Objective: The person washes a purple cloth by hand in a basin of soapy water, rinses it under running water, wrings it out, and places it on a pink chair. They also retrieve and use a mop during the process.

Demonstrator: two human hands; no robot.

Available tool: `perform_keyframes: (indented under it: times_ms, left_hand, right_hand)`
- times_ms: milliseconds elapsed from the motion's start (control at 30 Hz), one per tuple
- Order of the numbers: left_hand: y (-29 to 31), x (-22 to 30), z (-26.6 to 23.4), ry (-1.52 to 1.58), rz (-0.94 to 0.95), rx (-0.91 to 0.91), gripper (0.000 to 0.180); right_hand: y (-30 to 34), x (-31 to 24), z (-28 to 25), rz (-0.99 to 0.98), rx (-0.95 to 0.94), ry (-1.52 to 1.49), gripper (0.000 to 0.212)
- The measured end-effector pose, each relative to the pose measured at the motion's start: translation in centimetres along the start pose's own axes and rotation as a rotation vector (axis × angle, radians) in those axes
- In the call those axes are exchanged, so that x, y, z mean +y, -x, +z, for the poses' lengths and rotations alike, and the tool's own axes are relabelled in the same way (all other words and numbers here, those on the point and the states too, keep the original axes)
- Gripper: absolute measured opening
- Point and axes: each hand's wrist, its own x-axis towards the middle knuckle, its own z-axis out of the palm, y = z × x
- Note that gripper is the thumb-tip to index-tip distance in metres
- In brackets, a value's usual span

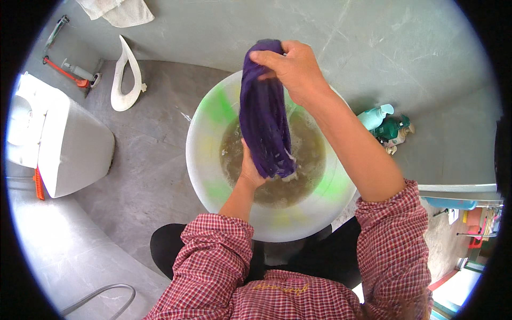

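Note:
A wet, dark purple cloth [263, 114] hangs in a long fold above the large whitish basin [201, 165], which has green and yellow patches. My right hand [290, 66] grips its upper end, thumb in front and fingers partly hidden. Lower down, my left hand [250, 166] holds the cloth from its left side, most of its fingers out of sight behind the fabric. White suds [291, 175] cling to the bottom edge of the cloth. Murky brownish water [285, 196] with some foam lies in the basin.
A white toilet [80, 141] stands at the left, with a white toilet seat [121, 80] leaning on the wall beyond. Right of the basin are a light blue bottle [375, 116] and a green bottle [388, 129]. A grey hose [114, 288] curves at lower left.

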Motion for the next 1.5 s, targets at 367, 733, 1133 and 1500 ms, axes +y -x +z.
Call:
perform_keyframes:
  times_ms: [367, 733, 1133, 1500]
  left_hand:
    - [0.3, 0.5, 5.4, 0.173, -0.059, 0.268, 0.057]
    - [4.3, -1.7, 7.7, 0.199, -0.348, -0.352, 0.069]
    - [2.6, -1.9, 5.2, -0.822, -0.121, 0.436, 0.044]
    - [3.0, -0.3, 7.0, -0.590, 0.075, 0.268, 0.074]
  right_hand:
    - [6.6, 11.0, -4.7, -0.212, -0.492, 0.770, 0.031]
    - [8.4, 15.1, -0.6, 0.168, -0.366, -1.238, 0.066]
    - [2.1, 15.4, -1.4, 0.402, -0.292, 0.676, 0.025]
    - [3.0, 11.9, -3.1, 0.372, -0.244, 0.191, 0.061]
